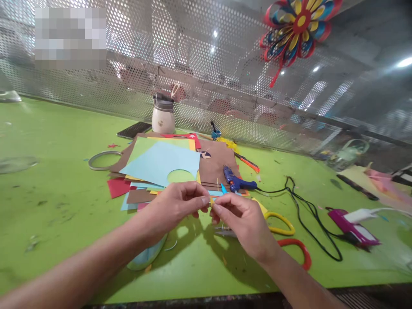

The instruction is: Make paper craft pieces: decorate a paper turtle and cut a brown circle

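Near the middle of the green table, my left hand [180,201] and my right hand [244,221] meet fingertip to fingertip. Both pinch a tiny yellow strip [211,201], perhaps paper; the fingers hide most of it. Below my left wrist lies a light blue rounded piece [148,254], partly covered by the arm. Scissors with a yellow handle loop [281,224] and a red one lie beneath my right hand, their blades partly hidden. Just beyond the hands is a stack of coloured paper, topped by a light blue sheet [161,161] with a round hole.
A blue glue gun [236,180] rests on brown sheets, its black cord running right to a purple power strip [352,229]. A metal ring [104,160], a lidded bottle [163,116] and an orange-handled cutter [247,162] lie around the stack. Behind stands a perforated metal screen [193,56].
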The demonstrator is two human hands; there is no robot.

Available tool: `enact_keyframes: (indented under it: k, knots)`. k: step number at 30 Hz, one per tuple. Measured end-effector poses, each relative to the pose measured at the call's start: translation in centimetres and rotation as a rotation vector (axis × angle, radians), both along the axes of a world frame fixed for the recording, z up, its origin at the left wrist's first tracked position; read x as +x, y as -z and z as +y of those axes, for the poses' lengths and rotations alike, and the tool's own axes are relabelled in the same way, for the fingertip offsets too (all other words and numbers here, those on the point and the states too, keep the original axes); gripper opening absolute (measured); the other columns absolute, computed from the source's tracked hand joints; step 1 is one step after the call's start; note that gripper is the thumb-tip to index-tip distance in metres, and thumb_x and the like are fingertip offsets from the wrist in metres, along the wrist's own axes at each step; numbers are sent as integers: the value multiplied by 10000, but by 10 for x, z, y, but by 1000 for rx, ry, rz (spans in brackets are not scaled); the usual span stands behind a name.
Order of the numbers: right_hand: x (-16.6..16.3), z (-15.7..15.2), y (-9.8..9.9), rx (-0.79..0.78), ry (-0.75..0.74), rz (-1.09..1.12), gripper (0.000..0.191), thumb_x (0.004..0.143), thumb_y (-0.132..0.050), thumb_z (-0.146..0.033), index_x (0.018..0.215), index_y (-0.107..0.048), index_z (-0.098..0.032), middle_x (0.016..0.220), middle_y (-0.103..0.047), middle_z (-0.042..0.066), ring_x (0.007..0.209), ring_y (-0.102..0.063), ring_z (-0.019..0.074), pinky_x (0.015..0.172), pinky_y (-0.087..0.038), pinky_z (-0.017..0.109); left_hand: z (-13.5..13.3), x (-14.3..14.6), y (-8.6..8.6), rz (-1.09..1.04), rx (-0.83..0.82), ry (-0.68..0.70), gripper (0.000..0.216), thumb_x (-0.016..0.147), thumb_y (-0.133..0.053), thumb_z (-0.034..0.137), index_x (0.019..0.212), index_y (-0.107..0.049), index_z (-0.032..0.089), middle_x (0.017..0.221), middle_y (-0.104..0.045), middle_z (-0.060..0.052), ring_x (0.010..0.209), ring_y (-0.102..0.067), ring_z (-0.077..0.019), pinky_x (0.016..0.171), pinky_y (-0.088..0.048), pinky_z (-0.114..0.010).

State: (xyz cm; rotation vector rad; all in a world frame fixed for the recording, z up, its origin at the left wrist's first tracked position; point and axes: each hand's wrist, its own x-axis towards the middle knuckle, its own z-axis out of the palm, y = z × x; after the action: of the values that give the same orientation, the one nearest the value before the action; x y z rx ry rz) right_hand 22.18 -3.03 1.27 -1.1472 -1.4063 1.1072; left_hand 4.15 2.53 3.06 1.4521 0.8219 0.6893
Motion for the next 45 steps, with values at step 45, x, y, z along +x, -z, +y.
enact_keyframes:
  k: [45]
  knots:
    - [5, -9, 18, 710, -240, -627, 110, 935, -544, -111, 865, -599, -176, 777, -660, 56, 706, -621, 173, 643, -479, 289, -12, -97, -14, 756, 534, -166, 281, 809, -623, 433, 846, -753, 187, 771, -743, -32, 670, -616, -169, 619, -431, -277]
